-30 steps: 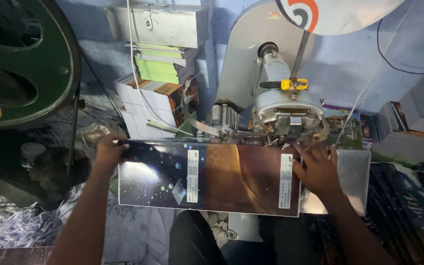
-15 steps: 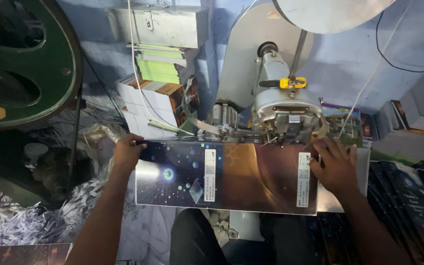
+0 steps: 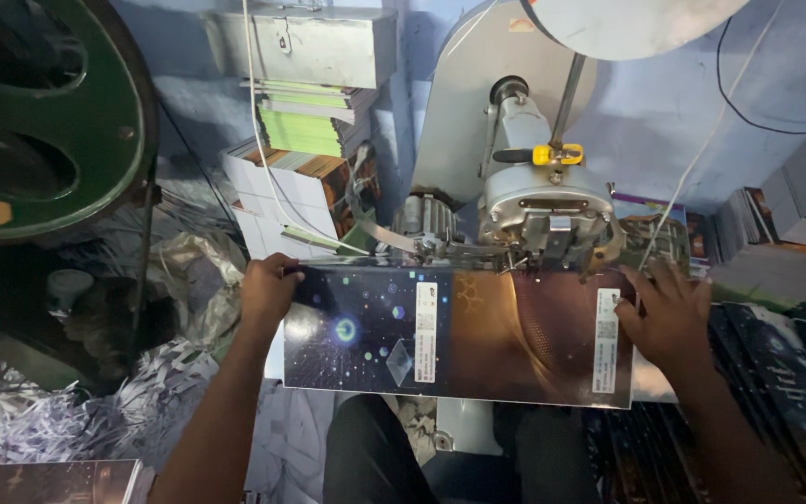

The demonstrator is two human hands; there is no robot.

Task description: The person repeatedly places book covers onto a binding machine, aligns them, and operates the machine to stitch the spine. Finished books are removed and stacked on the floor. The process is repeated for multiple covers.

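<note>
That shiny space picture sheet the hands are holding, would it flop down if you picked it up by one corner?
Probably a bit. The printed cover sheet looks thin and wide, and the left hand and right hand steady opposite ends, so it likely bends easily. It lies flat under the stitching machine, so it seems card-like, not limp. Its glossy face may be slippery.

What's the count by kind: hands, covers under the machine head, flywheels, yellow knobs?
Hands: 2, left hand and right hand
Cover: 1, held flat at both ends
Green flywheel: 1
Yellow knob: 1
Total: 5
</note>
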